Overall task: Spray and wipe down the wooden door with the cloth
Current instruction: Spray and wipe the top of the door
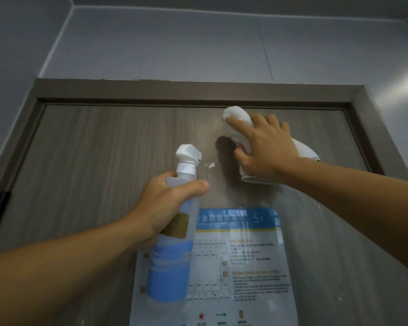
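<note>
Two hands up on the wooden door (104,147) here, near the top of it. Right hand (266,147) is pressed flat-ish against the wood with a white cloth (236,121) bunched under the palm and fingers; the cloth sticks out above the fingertips and below the wrist, just under the door frame (198,90). Left hand (167,203) is wrapped tight around the neck of a spray bottle (172,260), thumb across the front, white nozzle (187,156) pointing at the door. Few wet droplets (210,167) sit on the wood right by the nozzle, between both hands. Evacuation plan sign (252,262) marked 5F is stuck on the door lower down, partly behind the bottle. Grey wall (174,43) above the frame.
</note>
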{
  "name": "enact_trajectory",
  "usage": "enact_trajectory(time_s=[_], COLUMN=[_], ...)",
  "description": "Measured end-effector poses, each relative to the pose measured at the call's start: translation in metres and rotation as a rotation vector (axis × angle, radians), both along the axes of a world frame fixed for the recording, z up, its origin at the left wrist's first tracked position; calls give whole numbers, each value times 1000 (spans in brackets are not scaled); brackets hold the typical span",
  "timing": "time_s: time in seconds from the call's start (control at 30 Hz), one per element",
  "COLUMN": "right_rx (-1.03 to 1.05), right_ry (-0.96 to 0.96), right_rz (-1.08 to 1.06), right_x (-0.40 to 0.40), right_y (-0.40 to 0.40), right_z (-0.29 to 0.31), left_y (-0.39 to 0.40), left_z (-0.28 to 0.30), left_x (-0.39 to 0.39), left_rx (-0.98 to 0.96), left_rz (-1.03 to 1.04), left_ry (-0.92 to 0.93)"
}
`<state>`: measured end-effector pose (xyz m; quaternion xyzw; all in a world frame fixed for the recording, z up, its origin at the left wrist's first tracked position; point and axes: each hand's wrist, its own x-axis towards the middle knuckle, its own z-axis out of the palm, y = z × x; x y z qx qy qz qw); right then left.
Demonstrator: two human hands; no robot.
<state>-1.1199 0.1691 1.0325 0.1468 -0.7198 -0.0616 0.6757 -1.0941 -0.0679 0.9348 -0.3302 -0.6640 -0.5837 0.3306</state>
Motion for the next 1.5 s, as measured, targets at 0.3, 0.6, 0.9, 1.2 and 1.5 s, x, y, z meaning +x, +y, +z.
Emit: enact_trajectory(time_s=[0.3,0.6,0.9,1.2,1.5], right_rx=[-88,732,81,417,-50], right_ry=[-48,16,2,-56,-11], right_rz=[-23,-168,-80,0,27], right_x=[-50,-39,-48,-48,-54], right_y=[-45,13,-33,-19,-34], right_z=[17,-18,45,-35,54], left_y=[-28,-44,-38,-20,-31], left_z=[13,10,16,30,35], left_x=[-4,6,8,4,15], left_rx=[34,-22,-62,-10,-86], left_rz=[59,71,98,164,227], left_ry=[37,37,40,52,60])
